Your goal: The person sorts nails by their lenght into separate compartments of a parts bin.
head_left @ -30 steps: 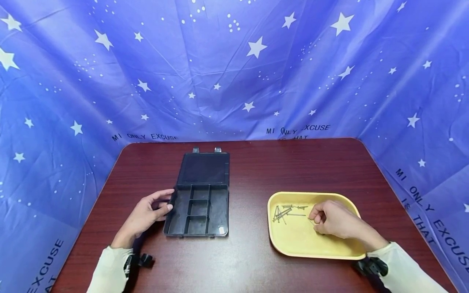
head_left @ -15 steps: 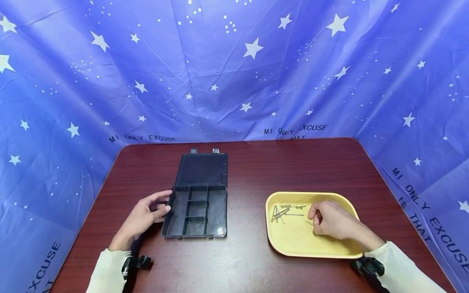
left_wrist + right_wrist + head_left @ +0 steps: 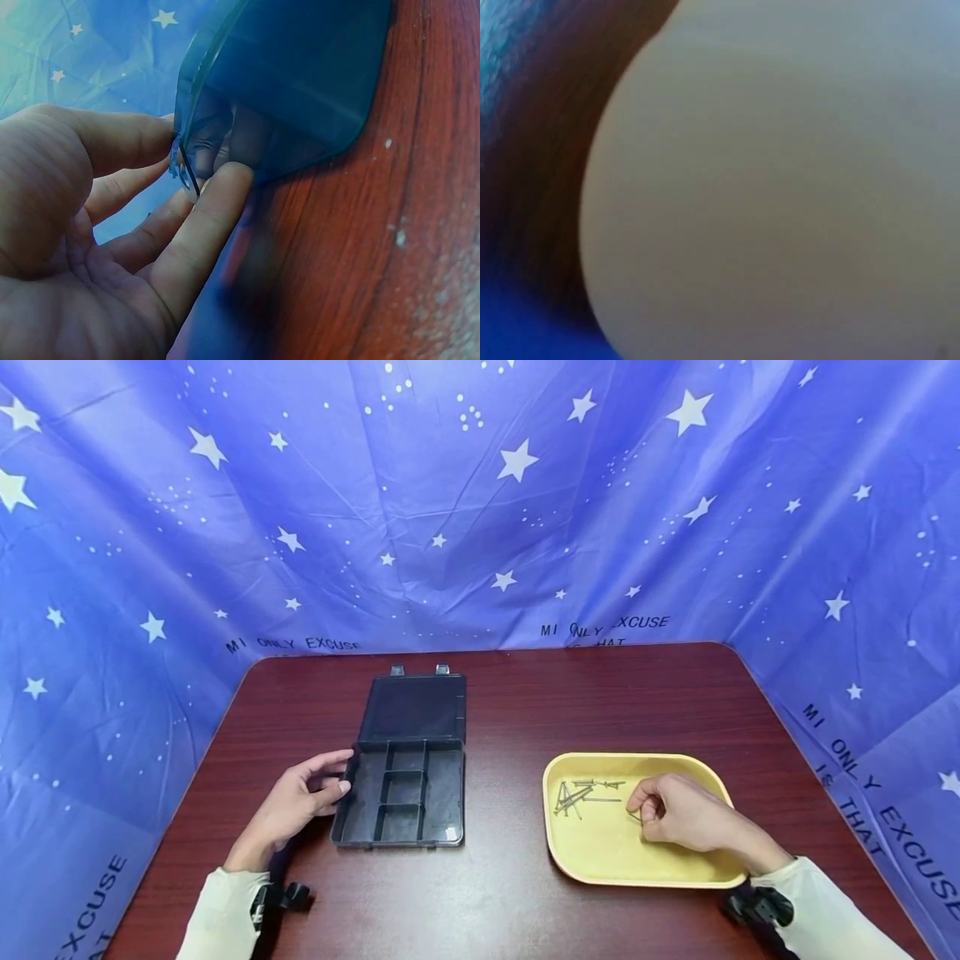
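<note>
Though translucent, a dark box (image 3: 405, 787)

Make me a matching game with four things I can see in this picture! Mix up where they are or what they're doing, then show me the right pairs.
Things
1. left hand
2. right hand
3. loose metal pieces
4. box lid

Clues
A. lying toward the left end of the yellow tray
B. opened back toward the starry curtain
C. pinching a thin metal piece
D. touching the side of the dark box

Right pairs: 1-D, 2-C, 3-A, 4-B
</note>
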Demonstrator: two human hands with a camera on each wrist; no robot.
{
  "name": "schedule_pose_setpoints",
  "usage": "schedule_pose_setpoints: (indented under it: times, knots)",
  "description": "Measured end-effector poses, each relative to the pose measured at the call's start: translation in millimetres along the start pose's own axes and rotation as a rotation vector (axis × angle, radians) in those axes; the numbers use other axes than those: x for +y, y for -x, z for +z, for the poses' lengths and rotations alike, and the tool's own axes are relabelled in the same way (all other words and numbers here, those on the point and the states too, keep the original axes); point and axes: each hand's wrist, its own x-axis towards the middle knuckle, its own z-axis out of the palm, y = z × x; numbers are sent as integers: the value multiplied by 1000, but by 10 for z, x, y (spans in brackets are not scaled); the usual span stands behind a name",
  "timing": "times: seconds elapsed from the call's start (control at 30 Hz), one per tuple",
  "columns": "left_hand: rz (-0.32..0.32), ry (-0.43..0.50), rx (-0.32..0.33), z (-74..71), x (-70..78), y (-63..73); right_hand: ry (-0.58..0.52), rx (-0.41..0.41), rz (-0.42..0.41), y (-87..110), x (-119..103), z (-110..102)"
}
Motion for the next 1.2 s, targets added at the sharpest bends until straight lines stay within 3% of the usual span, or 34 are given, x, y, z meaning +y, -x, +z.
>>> schedule_pose_setpoints:
  times: [0.23, 0.77, 1.2]
  knots:
    - [2, 4, -12, -9, -4, 0, -33, 33, -87, 49, -1, -33]
    - [-22, -13, -7, 2, -12, 0, -163, 38, -142, 76, -52, -149]
    - [-21, -41, 14, 7, -35, -18, -37, 147, -123, 59, -280, -268]
